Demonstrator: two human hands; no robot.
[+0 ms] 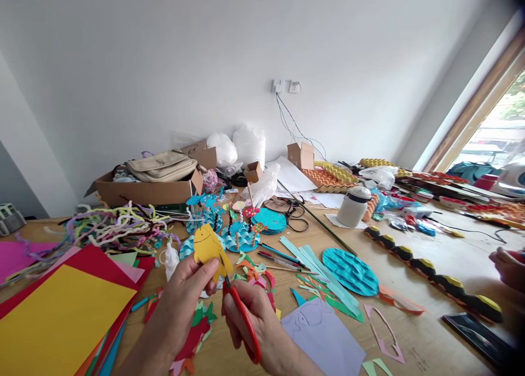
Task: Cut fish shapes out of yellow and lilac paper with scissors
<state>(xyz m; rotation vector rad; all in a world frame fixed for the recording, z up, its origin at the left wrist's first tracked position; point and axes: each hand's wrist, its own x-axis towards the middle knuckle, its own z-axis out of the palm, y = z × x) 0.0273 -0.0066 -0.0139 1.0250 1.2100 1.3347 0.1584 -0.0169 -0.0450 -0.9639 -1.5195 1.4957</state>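
Between the thumb and fingers of my left hand is a yellow paper fish with drawn lines, held upright above the table. My right hand grips red-handled scissors, their blades at the lower right edge of the yellow paper. Below my hands lie coloured paper scraps. A lilac sheet with a fish drawn on it rests right of my right hand. Just beyond the yellow fish stand blue wavy paper pieces bearing small patterned fish.
Coloured paper sheets are stacked at left, below tangled pipe cleaners. A blue textured oval, a white jar, a black-and-yellow egg-carton strip and a phone lie right. Another person's hand shows at the right edge.
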